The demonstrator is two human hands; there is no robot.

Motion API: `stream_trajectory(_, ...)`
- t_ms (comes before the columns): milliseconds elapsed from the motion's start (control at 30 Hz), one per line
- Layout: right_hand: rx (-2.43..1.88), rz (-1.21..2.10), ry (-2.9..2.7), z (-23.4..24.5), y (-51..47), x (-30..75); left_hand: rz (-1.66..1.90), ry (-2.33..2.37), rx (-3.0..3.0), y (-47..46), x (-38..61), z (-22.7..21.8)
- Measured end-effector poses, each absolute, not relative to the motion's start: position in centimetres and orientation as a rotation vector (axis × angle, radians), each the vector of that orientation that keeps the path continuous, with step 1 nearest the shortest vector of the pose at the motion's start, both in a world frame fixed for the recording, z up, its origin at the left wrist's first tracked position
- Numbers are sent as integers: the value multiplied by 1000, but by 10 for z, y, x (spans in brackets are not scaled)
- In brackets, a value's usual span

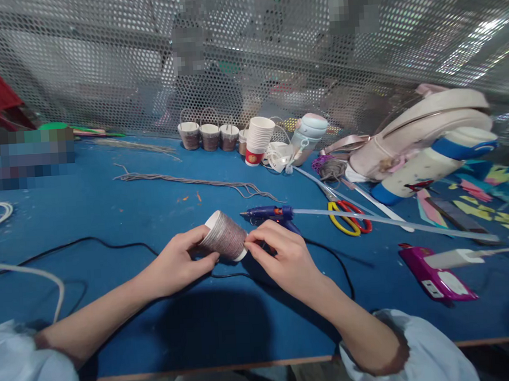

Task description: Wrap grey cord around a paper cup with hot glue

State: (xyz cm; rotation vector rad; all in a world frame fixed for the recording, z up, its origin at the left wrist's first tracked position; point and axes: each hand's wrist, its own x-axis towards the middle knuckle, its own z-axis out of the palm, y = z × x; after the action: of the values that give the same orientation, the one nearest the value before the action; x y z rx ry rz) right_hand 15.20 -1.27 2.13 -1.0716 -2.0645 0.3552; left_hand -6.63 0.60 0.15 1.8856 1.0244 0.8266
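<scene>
A paper cup wound with greyish-brown cord lies tilted on its side in my left hand. The fingers and thumb of that hand grip it near the rim. My right hand pinches at the cup's base end, thumb and forefinger pressed together; what is between them is too small to make out. Just behind the right hand lies a blue hot glue gun, a long clear glue stick sticking out of its back. Beyond the cup, loose lengths of grey cord stretch across the table.
Along the mesh partition stand several cord-wrapped cups, a stack of paper cups and a bottle. To the right are scissors, a white bag, a tumbler and a purple device. A black cable crosses the blue table.
</scene>
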Motion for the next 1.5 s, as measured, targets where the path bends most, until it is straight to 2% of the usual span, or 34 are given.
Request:
stream_trajectory(833, -1132, 368, -2055, 22, -14, 153, 857, 1016, 2060, 5, -69, 1)
stream_trajectory(1233, -1103, 527, -2004, 27, -15, 154, 865, 1058, 1876, 9, -67, 6)
stream_trajectory(1500, -1096, 517, -2303, 40, -21, 163, 945, 1087, 1859, 13, -68, 7)
